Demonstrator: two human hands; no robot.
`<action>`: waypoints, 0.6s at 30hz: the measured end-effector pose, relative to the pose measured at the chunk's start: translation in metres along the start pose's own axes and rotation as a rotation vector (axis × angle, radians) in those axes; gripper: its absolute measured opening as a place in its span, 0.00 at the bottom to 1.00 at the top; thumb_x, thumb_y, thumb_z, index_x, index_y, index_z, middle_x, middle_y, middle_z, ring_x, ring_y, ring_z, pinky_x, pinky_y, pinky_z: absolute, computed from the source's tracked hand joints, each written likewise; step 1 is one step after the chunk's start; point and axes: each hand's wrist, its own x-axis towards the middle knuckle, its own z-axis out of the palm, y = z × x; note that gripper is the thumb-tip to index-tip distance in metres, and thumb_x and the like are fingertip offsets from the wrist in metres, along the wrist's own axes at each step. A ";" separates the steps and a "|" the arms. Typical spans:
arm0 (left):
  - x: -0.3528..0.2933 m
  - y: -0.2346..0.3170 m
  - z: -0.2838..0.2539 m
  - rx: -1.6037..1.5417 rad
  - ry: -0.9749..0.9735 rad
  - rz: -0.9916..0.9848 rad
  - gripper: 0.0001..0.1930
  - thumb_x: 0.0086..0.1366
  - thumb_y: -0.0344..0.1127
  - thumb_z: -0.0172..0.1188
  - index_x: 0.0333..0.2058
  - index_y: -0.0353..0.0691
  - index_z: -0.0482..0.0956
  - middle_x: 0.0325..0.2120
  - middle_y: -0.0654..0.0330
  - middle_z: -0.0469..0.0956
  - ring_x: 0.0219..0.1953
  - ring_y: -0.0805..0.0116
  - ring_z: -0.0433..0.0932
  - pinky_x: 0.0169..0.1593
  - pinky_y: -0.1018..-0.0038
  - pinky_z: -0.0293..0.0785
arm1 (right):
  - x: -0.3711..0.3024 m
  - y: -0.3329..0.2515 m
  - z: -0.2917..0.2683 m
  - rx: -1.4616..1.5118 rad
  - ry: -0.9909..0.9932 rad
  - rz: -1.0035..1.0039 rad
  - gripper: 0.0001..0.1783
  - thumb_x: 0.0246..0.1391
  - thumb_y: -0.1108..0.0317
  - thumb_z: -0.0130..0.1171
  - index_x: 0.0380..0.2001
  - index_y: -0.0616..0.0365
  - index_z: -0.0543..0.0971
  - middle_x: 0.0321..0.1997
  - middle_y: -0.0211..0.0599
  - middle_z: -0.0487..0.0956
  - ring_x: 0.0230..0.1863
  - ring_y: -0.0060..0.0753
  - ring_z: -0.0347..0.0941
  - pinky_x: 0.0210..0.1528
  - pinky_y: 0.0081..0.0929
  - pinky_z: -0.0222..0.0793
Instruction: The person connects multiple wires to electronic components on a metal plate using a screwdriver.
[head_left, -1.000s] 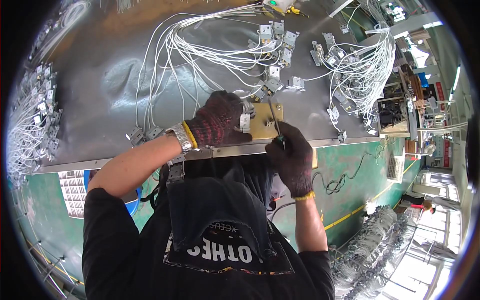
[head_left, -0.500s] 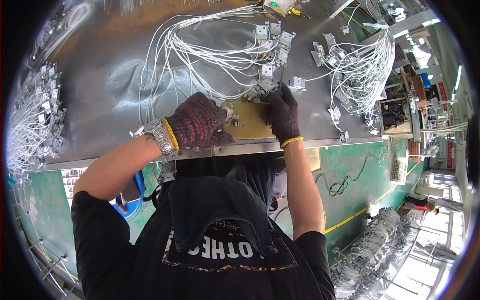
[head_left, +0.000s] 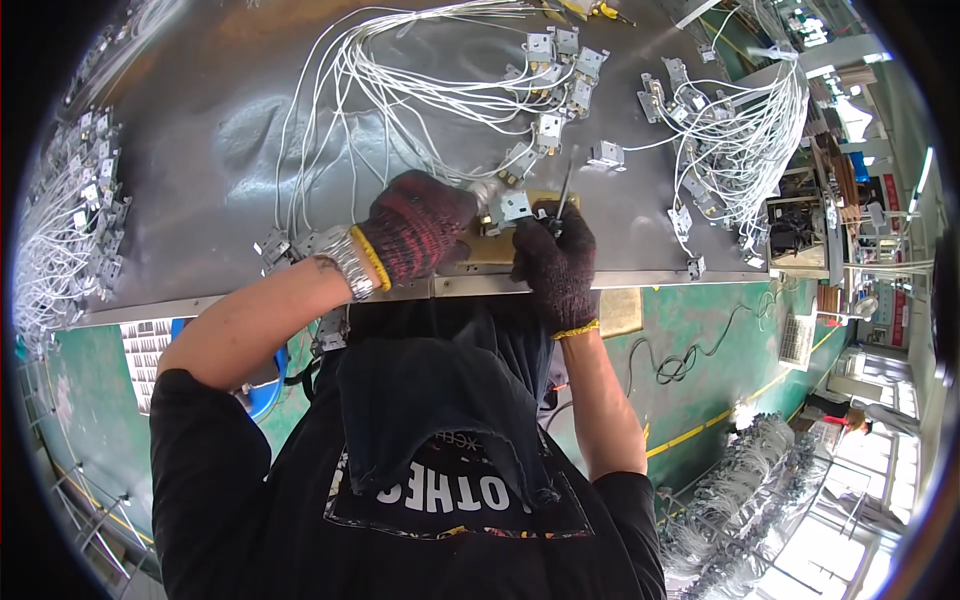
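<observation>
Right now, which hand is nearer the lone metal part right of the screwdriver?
Right: in the picture, the right hand is below the metal part; the left hand, farther off leftward.

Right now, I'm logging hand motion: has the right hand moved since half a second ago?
Yes: the right hand has drawn back toward the table's near edge.

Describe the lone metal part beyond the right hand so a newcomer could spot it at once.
On the grey metal table, look beyond and right of the gloved right hand. A small boxy metal part lies there between two clusters of similar parts. Unlike them, it sits alone, a white wire running from it rightward.
</observation>
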 end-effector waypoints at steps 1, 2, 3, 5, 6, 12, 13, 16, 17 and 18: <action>-0.001 0.001 -0.001 0.024 -0.003 -0.011 0.23 0.56 0.50 0.73 0.41 0.37 0.82 0.34 0.50 0.84 0.38 0.46 0.83 0.44 0.54 0.77 | -0.002 -0.006 0.000 -0.058 0.002 0.008 0.17 0.59 0.70 0.65 0.49 0.61 0.75 0.27 0.33 0.78 0.21 0.23 0.73 0.23 0.23 0.71; 0.002 -0.002 0.005 0.023 -0.004 -0.012 0.23 0.56 0.50 0.73 0.41 0.37 0.82 0.34 0.50 0.84 0.38 0.46 0.83 0.44 0.54 0.77 | -0.002 -0.005 0.000 -0.057 0.001 0.008 0.17 0.59 0.70 0.65 0.49 0.61 0.75 0.27 0.33 0.78 0.21 0.23 0.73 0.23 0.23 0.71; 0.006 -0.007 0.012 0.053 0.035 0.027 0.24 0.55 0.52 0.73 0.42 0.37 0.83 0.34 0.50 0.84 0.40 0.47 0.83 0.45 0.54 0.77 | -0.001 -0.002 0.000 -0.181 0.009 -0.033 0.15 0.59 0.69 0.65 0.48 0.60 0.76 0.26 0.32 0.78 0.21 0.22 0.73 0.23 0.23 0.71; 0.011 -0.010 0.018 0.080 0.071 0.071 0.26 0.55 0.54 0.72 0.42 0.37 0.84 0.35 0.50 0.84 0.41 0.47 0.82 0.46 0.54 0.76 | 0.003 0.010 -0.004 -0.307 0.023 -0.073 0.14 0.59 0.69 0.66 0.46 0.59 0.77 0.26 0.31 0.78 0.21 0.22 0.73 0.24 0.23 0.71; 0.012 -0.006 0.012 0.188 0.018 0.123 0.28 0.54 0.57 0.72 0.43 0.38 0.84 0.36 0.50 0.83 0.42 0.49 0.82 0.48 0.55 0.75 | 0.006 0.020 -0.007 -0.464 0.026 -0.206 0.12 0.59 0.69 0.66 0.44 0.59 0.77 0.26 0.31 0.78 0.22 0.22 0.74 0.25 0.25 0.72; 0.017 0.001 0.004 0.425 -0.112 0.149 0.34 0.53 0.67 0.68 0.43 0.40 0.85 0.40 0.53 0.82 0.45 0.53 0.80 0.52 0.56 0.70 | 0.005 0.013 0.003 -0.774 0.055 -0.468 0.09 0.58 0.70 0.66 0.40 0.58 0.78 0.26 0.38 0.79 0.26 0.32 0.77 0.31 0.35 0.72; 0.017 0.001 0.004 0.453 -0.122 0.155 0.33 0.53 0.67 0.68 0.43 0.41 0.85 0.41 0.53 0.82 0.46 0.53 0.80 0.52 0.56 0.69 | 0.004 0.012 0.004 -0.799 0.056 -0.502 0.09 0.57 0.70 0.67 0.39 0.58 0.79 0.27 0.41 0.79 0.27 0.37 0.79 0.32 0.37 0.73; 0.016 -0.002 0.005 0.459 -0.082 0.205 0.33 0.52 0.67 0.68 0.44 0.44 0.86 0.43 0.52 0.82 0.46 0.53 0.79 0.51 0.56 0.71 | -0.002 0.014 0.010 -0.911 0.053 -0.592 0.07 0.57 0.70 0.66 0.38 0.57 0.80 0.30 0.45 0.80 0.31 0.48 0.81 0.34 0.41 0.74; 0.015 -0.002 0.007 0.459 -0.081 0.208 0.33 0.52 0.67 0.68 0.44 0.44 0.86 0.43 0.52 0.82 0.46 0.53 0.79 0.51 0.56 0.71 | -0.004 0.012 0.011 -0.912 0.056 -0.592 0.07 0.57 0.70 0.66 0.38 0.57 0.80 0.30 0.45 0.80 0.31 0.48 0.81 0.34 0.41 0.74; 0.013 -0.002 0.009 0.348 -0.014 0.169 0.32 0.52 0.65 0.69 0.46 0.46 0.85 0.44 0.53 0.81 0.46 0.52 0.80 0.51 0.56 0.72 | -0.005 0.009 0.011 -0.946 0.002 -0.641 0.07 0.57 0.71 0.66 0.39 0.57 0.80 0.31 0.45 0.81 0.33 0.50 0.81 0.35 0.43 0.75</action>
